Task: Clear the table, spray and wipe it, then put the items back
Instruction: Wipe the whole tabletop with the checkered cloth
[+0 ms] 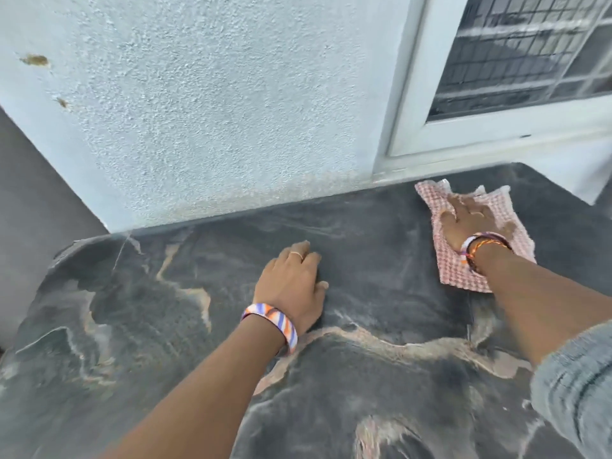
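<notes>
Over by the window corner of the dark marbled desk [364,376], her right hand [470,223] presses flat, fingers spread, on the pink checked cloth [463,270], while the left hand [294,286] rests open-palmed mid-desk, grasping nothing.

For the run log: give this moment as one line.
phase: wiping | right hand: flat on checked cloth | left hand: braced on marble table | items: none visible

My left grip [291,283] rests flat near the middle of the dark veined stone desk [149,326]. To its right and farther back, my right grip [470,223] lies on the pink checked cloth [453,270], near the white window frame [414,94] behind the desk.
</notes>
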